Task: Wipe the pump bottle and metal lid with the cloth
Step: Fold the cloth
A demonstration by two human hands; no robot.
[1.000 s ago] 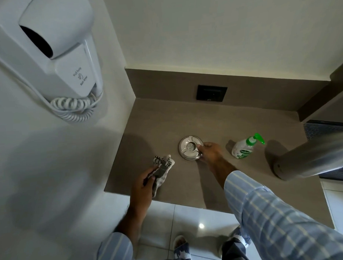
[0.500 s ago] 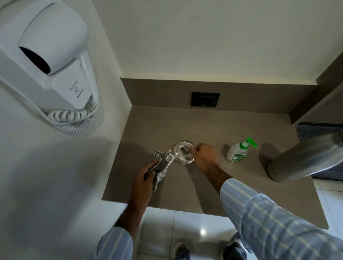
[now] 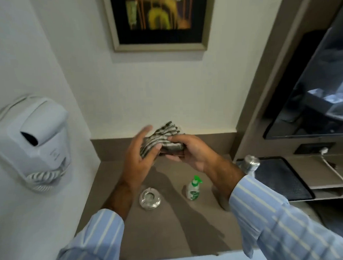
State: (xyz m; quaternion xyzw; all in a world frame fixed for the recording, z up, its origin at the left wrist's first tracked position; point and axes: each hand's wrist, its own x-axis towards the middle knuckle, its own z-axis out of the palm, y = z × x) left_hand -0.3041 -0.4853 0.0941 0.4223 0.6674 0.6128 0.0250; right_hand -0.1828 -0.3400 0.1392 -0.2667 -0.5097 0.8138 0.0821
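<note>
Both hands are raised above the brown counter [image 3: 166, 233], holding a striped grey and white cloth [image 3: 159, 138] between them. My left hand [image 3: 138, 160] presses the cloth's left side with its thumb while the fingers spread. My right hand [image 3: 189, 150] grips the cloth's right side, with something dark under it that I cannot make out. The round metal lid [image 3: 149, 197] lies flat on the counter below my left wrist. The white pump bottle [image 3: 193, 188] with a green pump stands to the lid's right, untouched.
A white wall-mounted hair dryer [image 3: 33, 142] with a coiled cord hangs at the left. A steel bottle [image 3: 249, 165] stands by my right forearm. At the right are a dark tray [image 3: 285, 176] on a shelf, a white cable [image 3: 335, 172] and a dark screen [image 3: 317, 89]. A framed picture [image 3: 159, 21] hangs above.
My right hand let go of the metal lid, which stays on the counter. Both hands rose and now hold the cloth together. The view tilted up toward the wall.
</note>
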